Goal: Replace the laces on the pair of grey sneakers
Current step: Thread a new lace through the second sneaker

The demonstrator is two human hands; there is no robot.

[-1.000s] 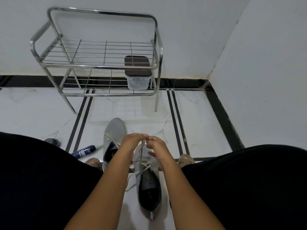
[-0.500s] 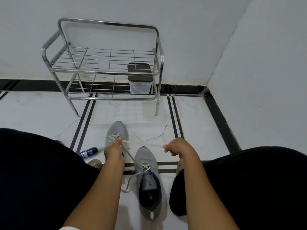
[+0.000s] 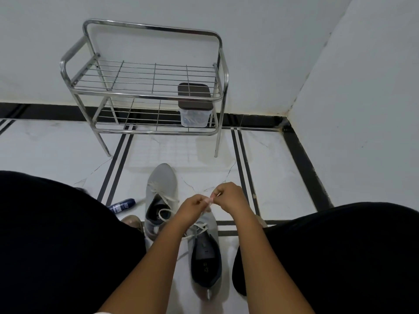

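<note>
Since half a second ago, when our hands were spread wide with the lace stretched taut between them, we have brought them together above the nearer shoe.

Around us, smooth white walls [image 3: 362, 87] meet in a corner at the upper right, and the floor [image 3: 278, 173] is glossy white marble-look tile crossed by paired black stripes and a dark border. Our legs in black fabric [image 3: 56, 245] fill both lower sides of the view. Against the far wall stands a shiny tubular steel rack [image 3: 145, 87] with two wire-grid shelves; on its lower shelf, at the right end, sits a clear plastic box with a dark brown lid [image 3: 195, 105].

On the floor between our legs lie the two grey sneakers, both of knit-textured fabric, long axes running away from us with toes toward the rack. The far sneaker [image 3: 162, 184] sits slightly left, with a pale lace tied loosely over its dark opening. The near sneaker [image 3: 205, 252] lies closer, dark insole showing, heel toward us, with a flat off-white lace [image 3: 199, 227] crossed through its front eyelets.

Our left hand [image 3: 192, 206] and right hand [image 3: 229, 196] meet just above the near sneaker's toe, fingers curled narrow and pinching the lace's ends between them.

Left of the shoes, a small dark blue cylindrical bottle [image 3: 122, 205] lies on its side beside our left leg.
</note>
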